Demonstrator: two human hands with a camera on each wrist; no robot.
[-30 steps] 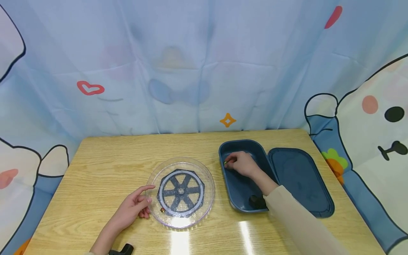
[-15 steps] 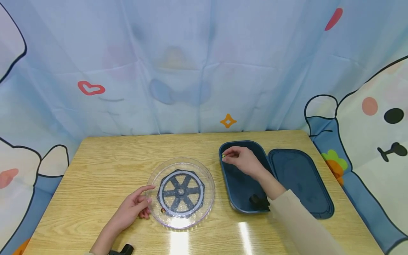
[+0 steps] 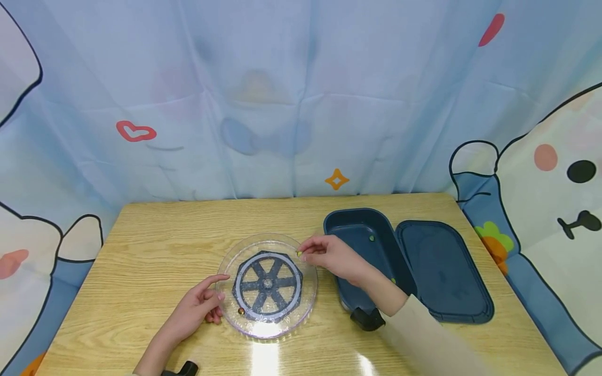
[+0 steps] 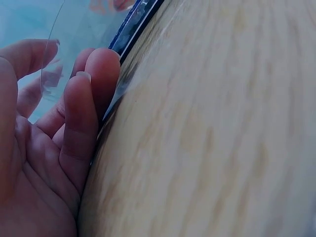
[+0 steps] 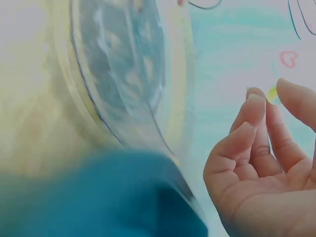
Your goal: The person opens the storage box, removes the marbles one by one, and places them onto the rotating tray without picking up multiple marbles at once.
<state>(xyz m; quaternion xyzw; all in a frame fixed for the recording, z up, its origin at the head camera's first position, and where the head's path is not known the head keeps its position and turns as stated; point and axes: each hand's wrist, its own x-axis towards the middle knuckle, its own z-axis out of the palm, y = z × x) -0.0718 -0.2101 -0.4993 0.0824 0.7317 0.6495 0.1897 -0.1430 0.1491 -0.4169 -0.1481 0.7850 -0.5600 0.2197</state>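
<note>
Touching the left rim of a clear round dish (image 3: 256, 244), left of the middle of the counter (image 3: 164, 235), the left hand (image 3: 190, 308) lies relaxed, index finger straight; a brown bead (image 3: 241, 311) sits in the dish nearby. At the dish's right rim, toward the counter's far edge, the right hand (image 3: 336, 258) pinches a small yellow-green bead (image 3: 299, 254). Its forearm (image 3: 383, 290) partly hides a dark blue container (image 3: 357, 230), with a lid (image 3: 451, 271) beside it near the counter's right edge.
</note>
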